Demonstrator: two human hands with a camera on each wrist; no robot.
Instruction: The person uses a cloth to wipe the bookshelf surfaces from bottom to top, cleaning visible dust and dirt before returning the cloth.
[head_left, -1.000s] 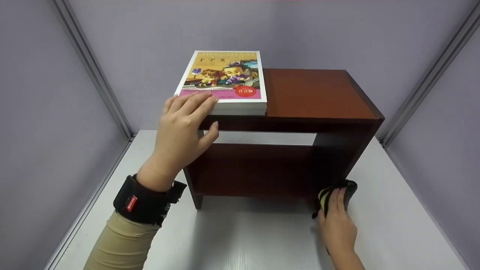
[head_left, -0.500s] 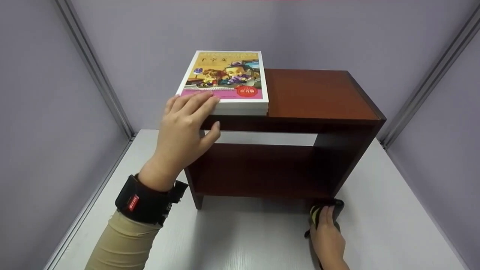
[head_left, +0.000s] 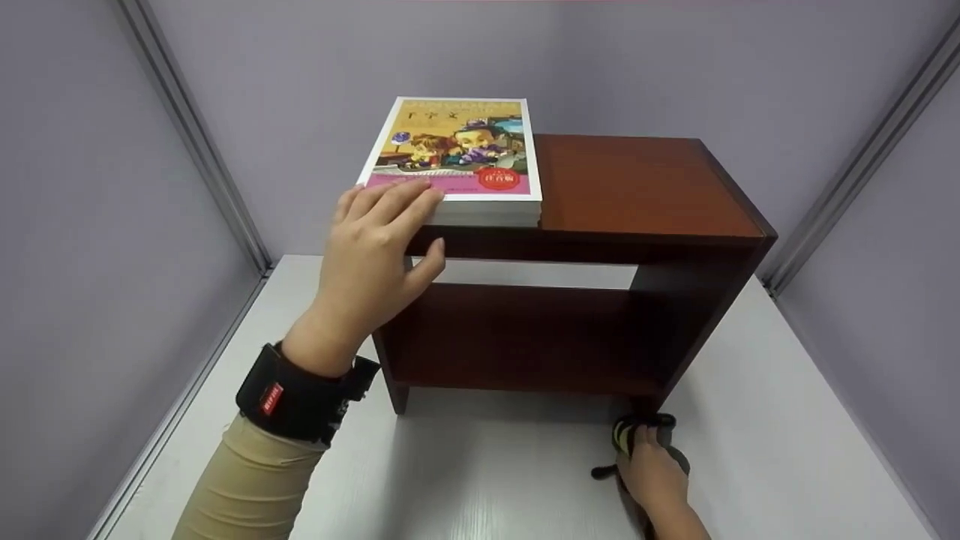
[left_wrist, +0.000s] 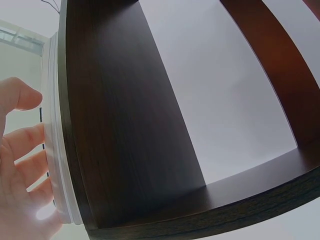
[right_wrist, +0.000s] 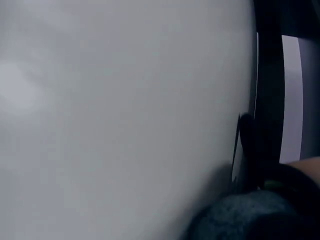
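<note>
My left hand [head_left: 371, 244] rests with its fingers on the front left edge of a stack of books [head_left: 461, 150], which lies on a small dark red-brown wooden shelf unit [head_left: 622, 184]. In the left wrist view those fingers touch the books' white page edges [left_wrist: 56, 135], thumb apart. Low down at the unit's front right leg, my right hand [head_left: 654, 472] holds a black object with yellow-green stripes and a dark knob-like end [head_left: 622, 437]. A grey, fabric-like part [right_wrist: 240, 217] shows in the right wrist view. Its exact kind I cannot tell.
The unit has a lower shelf board [head_left: 517, 341] with an open back above it. It stands on a white tabletop [head_left: 480, 487], enclosed by pale lilac walls [head_left: 465, 49] with metal corner strips.
My right hand has moved with the striped object from beside the unit's right side forward and slightly left, down by the front leg. My left hand keeps its place on the books.
</note>
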